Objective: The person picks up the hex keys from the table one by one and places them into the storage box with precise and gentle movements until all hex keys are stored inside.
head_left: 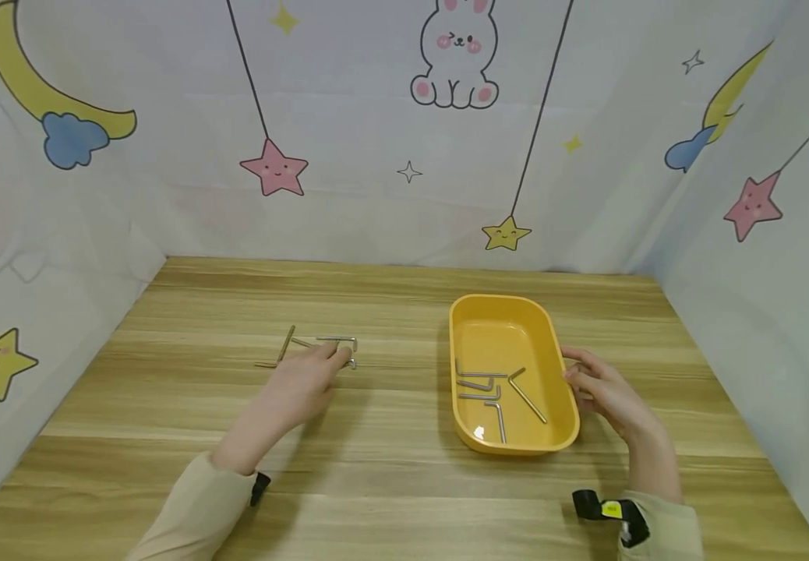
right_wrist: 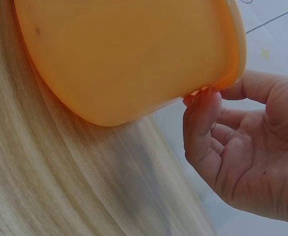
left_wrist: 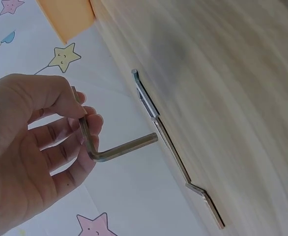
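Observation:
My left hand (head_left: pixel 304 382) pinches an L-shaped hex key (left_wrist: pixel 124 149) between thumb and fingers, just above the table on the left. Its short arm points towards other hex keys lying on the wood. Among those are a brass-toned hex key (head_left: pixel 287 343) and a silver hex key (head_left: pixel 334 338), partly covered by the hand in the head view. With thumb and fingertips, my right hand (head_left: pixel 604 396) grips the right rim of a yellow plastic tray (head_left: pixel 499 343). Inside the tray lie several silver hex keys (head_left: pixel 501 425) and one brass-toned hex key (head_left: pixel 529 401), mostly towards its near half.
The wood-grain table (head_left: pixel 390 499) is bounded at the back and both sides by white cloth (head_left: pixel 348 218) printed with stars, moons and a rabbit. Bare wood lies between the loose keys and the tray. Black straps circle both wrists.

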